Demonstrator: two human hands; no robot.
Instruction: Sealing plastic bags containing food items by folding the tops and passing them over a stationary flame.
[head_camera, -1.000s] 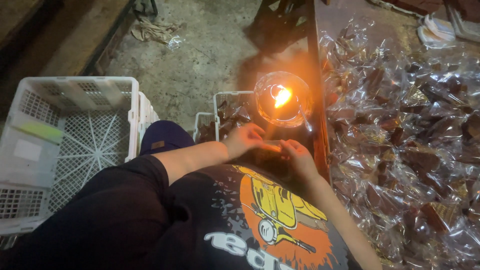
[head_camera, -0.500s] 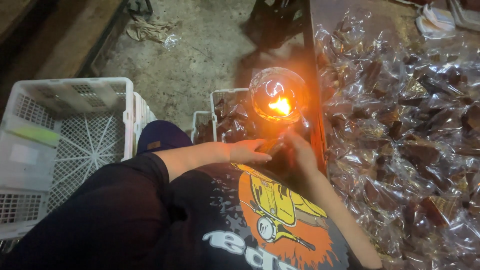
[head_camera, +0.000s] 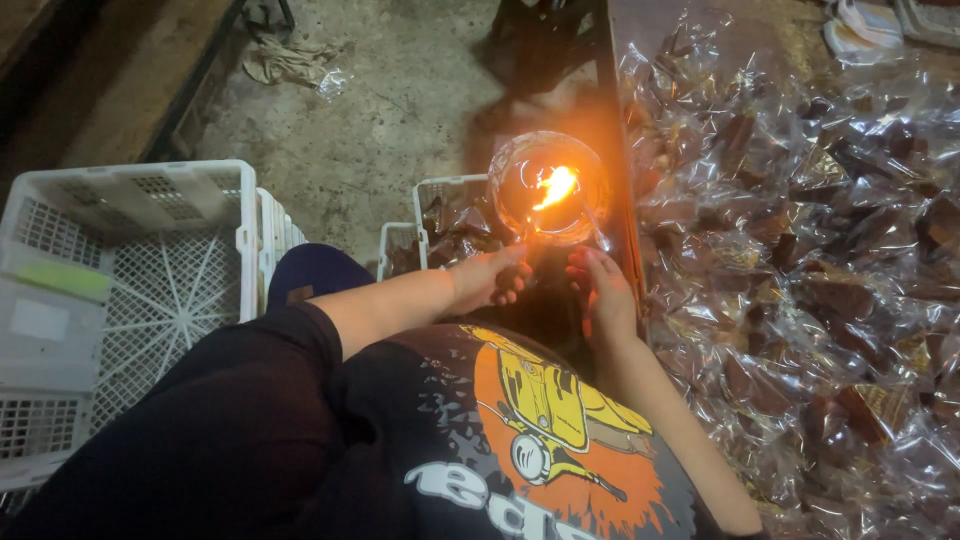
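Both hands meet just below a burning flame: the left hand (head_camera: 490, 282) is curled shut, its fingers closed on something too small and dark to make out, while the right hand (head_camera: 603, 292) is half closed, fingertips raised toward the fire; whether it grips anything cannot be told. Directly above the hands, a round glass lamp (head_camera: 548, 187) glows orange, its flame (head_camera: 556, 186) leaning right. Left of the left hand sits a small white crate (head_camera: 437, 215) holding dark wrapped pieces. To the right of the right hand, past a dark table edge (head_camera: 622, 170), a heap of clear cellophane packets (head_camera: 800, 260) with brown contents spreads across the surface. Far left of the hands stands a large white plastic crate (head_camera: 120, 290), perforated and tilted against another. Beyond the lamp lies a rough concrete floor (head_camera: 390, 100), dim and stained, with a crumpled rag (head_camera: 290, 62) near a dark rail.
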